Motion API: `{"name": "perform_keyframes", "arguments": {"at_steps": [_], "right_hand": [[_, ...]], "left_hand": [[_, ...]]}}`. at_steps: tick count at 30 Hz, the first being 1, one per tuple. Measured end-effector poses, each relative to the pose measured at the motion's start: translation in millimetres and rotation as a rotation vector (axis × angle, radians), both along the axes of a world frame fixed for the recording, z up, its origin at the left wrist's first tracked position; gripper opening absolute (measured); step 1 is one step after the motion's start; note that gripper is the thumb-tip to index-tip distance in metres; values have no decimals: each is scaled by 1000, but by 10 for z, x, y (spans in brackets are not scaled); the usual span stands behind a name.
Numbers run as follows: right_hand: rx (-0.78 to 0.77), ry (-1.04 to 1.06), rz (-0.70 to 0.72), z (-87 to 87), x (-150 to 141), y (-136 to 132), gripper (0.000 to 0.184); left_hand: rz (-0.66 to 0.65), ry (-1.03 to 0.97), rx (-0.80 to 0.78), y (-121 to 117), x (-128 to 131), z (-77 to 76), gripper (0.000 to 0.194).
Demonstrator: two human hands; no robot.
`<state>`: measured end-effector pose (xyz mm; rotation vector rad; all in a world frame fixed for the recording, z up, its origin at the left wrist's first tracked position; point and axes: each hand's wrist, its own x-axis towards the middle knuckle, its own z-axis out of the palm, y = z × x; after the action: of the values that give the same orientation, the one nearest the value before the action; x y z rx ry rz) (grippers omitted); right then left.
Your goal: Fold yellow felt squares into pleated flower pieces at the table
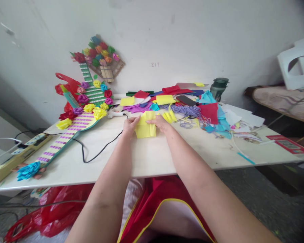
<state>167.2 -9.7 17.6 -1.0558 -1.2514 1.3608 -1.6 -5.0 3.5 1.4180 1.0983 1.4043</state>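
Note:
A piece of yellow crepe paper (145,131) is held up just over the table between my two hands. My left hand (130,126) pinches its left edge. On the upper right side, my right hand (160,123) grips the same paper, with the thumb laid across its front. Close to the right hand are several small yellow paper strips (169,116). Behind the hands lie a folded yellow sheet (165,99) and purple paper (136,107). A white glue gun (116,113) rests to the left, its black cord running past my left wrist.
Paper-flower decorations (74,126) and a power strip (20,153) occupy the left side. Purple string (183,110), a dark phone (186,100), blue crepe paper (220,118) and a green bottle (219,88) stand or lie at the right back. A red plastic bag (55,209) hangs below the table edge.

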Motion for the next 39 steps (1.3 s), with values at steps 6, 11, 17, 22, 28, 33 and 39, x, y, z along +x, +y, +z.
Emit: {"name": "perform_keyframes", "arguments": {"at_steps": [6, 11, 17, 22, 28, 33, 39], "right_hand": [[-4, -28, 8, -23, 1, 27, 25], [-9, -15, 1, -36, -11, 40, 26], [-8, -12, -6, -56, -12, 64, 26], [0, 5, -7, -69, -15, 65, 26], [51, 118, 33, -71, 31, 91, 26], [173, 49, -89, -49, 100, 136, 48], [282, 47, -24, -53, 142, 161, 46]], "left_hand": [[18, -67, 67, -35, 69, 22, 44], [57, -19, 91, -5, 72, 2, 41], [140, 20, 152, 15, 71, 3, 34], [139, 78, 137, 26, 68, -7, 25], [86, 4, 14, 13, 68, -2, 25], [4, -97, -89, -40, 61, 35, 36], [-73, -94, -175, -77, 53, 54, 41]]}}
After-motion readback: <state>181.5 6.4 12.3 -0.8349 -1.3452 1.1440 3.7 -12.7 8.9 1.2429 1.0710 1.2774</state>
